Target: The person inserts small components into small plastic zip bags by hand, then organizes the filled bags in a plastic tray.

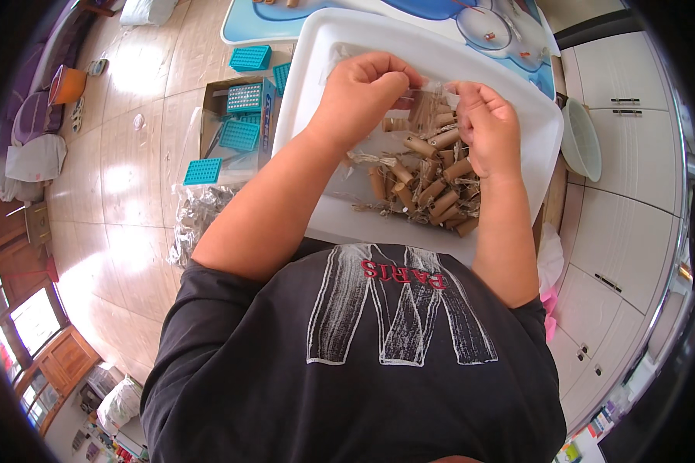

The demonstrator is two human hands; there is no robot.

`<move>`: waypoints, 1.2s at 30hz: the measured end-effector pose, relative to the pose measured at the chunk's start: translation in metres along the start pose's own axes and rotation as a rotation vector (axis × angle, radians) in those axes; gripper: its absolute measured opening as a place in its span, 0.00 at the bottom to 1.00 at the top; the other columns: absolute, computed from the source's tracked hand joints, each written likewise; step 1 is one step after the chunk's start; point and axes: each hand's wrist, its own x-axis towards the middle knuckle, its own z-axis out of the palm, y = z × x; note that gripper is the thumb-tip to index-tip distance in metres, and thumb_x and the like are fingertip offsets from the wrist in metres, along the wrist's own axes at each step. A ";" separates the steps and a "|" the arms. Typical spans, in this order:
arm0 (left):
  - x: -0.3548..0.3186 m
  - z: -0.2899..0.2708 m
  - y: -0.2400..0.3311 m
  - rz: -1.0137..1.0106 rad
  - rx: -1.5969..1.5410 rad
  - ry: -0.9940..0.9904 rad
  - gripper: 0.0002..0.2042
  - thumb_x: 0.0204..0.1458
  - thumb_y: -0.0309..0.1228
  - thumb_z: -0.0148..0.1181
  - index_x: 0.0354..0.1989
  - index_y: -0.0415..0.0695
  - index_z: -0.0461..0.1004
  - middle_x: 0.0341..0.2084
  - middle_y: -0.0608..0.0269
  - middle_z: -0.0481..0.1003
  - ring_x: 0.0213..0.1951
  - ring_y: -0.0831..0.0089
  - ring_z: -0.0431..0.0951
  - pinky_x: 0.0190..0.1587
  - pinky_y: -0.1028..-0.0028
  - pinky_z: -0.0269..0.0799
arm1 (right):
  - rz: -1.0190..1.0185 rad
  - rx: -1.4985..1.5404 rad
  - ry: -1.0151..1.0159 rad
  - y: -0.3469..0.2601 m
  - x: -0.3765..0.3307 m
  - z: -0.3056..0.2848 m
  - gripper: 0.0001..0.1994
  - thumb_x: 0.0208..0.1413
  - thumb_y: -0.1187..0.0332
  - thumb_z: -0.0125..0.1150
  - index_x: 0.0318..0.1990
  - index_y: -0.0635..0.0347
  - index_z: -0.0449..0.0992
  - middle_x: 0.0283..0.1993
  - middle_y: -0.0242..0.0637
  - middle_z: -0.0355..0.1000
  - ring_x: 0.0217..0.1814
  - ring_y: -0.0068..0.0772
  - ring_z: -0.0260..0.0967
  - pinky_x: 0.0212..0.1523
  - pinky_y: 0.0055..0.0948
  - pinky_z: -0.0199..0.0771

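My left hand (367, 91) and my right hand (488, 123) are raised over a large white plastic tub (289, 116). Between them stretches a small clear plastic bag (428, 100), pinched at its upper edge by the fingers of each hand. Something brown shows through or behind the bag; whether it is inside, I cannot tell. Below lies a heap of short brown cardboard tubes (444, 202), several with frayed, straw-coloured strands at their ends. The heap sits on the right side of the tub, partly hidden by my right hand and wrist.
Left of the tub, an open cardboard box (208, 123) holds teal perforated racks (239, 135), with another teal rack (250, 58) beyond it. Crumpled clear plastic (197, 220) lies near my left elbow. A blue-and-white table (266, 23) stands behind; a pale green basin (581, 139) leans by white cabinets (629, 193).
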 end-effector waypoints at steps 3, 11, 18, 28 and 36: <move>-0.001 0.000 -0.001 0.040 0.196 0.021 0.05 0.50 0.24 0.53 0.31 0.36 0.72 0.30 0.62 0.75 0.33 0.79 0.74 0.38 0.79 0.73 | 0.045 0.048 0.060 -0.003 -0.001 0.004 0.10 0.50 0.65 0.60 0.33 0.64 0.74 0.17 0.19 0.58 0.17 0.09 0.48 0.17 0.12 0.46; 0.004 -0.013 0.002 0.175 0.333 0.153 0.06 0.49 0.26 0.55 0.33 0.38 0.73 0.28 0.62 0.76 0.31 0.80 0.74 0.32 0.82 0.70 | -0.040 -0.107 0.167 -0.003 0.004 0.001 0.10 0.47 0.65 0.63 0.30 0.64 0.74 0.16 0.20 0.59 0.14 0.10 0.46 0.14 0.13 0.44; 0.007 -0.021 -0.004 0.713 1.411 0.425 0.08 0.46 0.29 0.52 0.34 0.45 0.75 0.34 0.61 0.75 0.37 0.59 0.73 0.39 0.67 0.69 | -0.305 0.223 0.320 -0.032 0.004 -0.032 0.10 0.49 0.69 0.61 0.32 0.68 0.72 0.15 0.24 0.57 0.13 0.12 0.45 0.14 0.14 0.42; 0.045 0.049 -0.036 -0.026 1.234 0.011 0.14 0.44 0.43 0.56 0.31 0.45 0.76 0.27 0.58 0.76 0.32 0.59 0.75 0.36 0.65 0.70 | -0.409 0.272 0.324 -0.037 -0.004 -0.031 0.09 0.50 0.69 0.60 0.33 0.68 0.71 0.16 0.24 0.58 0.13 0.12 0.46 0.14 0.14 0.44; 0.063 0.055 -0.049 -0.032 1.228 0.024 0.17 0.42 0.46 0.57 0.31 0.44 0.76 0.26 0.59 0.76 0.31 0.62 0.76 0.36 0.66 0.70 | -0.341 0.263 0.282 -0.029 -0.004 -0.021 0.09 0.49 0.69 0.61 0.31 0.66 0.73 0.18 0.25 0.62 0.15 0.10 0.50 0.13 0.11 0.45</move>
